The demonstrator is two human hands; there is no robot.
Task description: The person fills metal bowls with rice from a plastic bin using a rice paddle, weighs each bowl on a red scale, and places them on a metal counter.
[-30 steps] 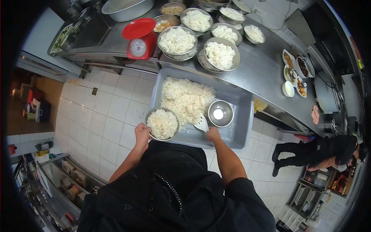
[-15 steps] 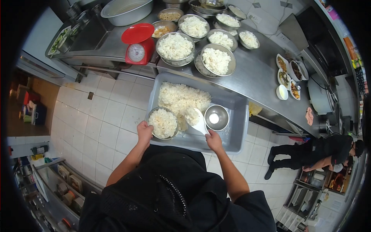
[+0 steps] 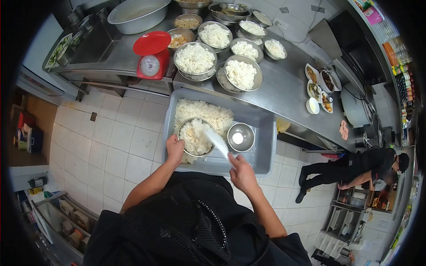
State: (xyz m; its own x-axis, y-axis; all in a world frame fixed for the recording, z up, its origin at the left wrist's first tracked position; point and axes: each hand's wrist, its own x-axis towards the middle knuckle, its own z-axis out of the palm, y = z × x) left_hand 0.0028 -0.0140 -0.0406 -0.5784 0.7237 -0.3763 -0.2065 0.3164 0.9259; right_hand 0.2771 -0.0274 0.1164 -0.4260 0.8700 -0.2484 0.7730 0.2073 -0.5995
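Observation:
My left hand (image 3: 175, 148) grips the left rim of a metal bowl of rice (image 3: 195, 137), held over the grey tub (image 3: 269, 146). In my right hand (image 3: 242, 170) is a white rice paddle (image 3: 217, 142), its blurred blade over the right side of that bowl. Loose rice (image 3: 206, 111) lies in the tub behind the bowl and partly under it. Right of the paddle, inside the tub, sits an empty metal bowl (image 3: 241, 137).
On the steel counter (image 3: 284, 84) stand several bowls of rice (image 3: 194, 58), a red scale (image 3: 151, 57), a large basin (image 3: 137, 17) and small dishes of food (image 3: 313, 91). A person in black (image 3: 350, 170) is at the right, beside shelving.
My left hand has moved the rice bowl right and back over the loose rice. The paddle has gone from beside the empty bowl to the held bowl.

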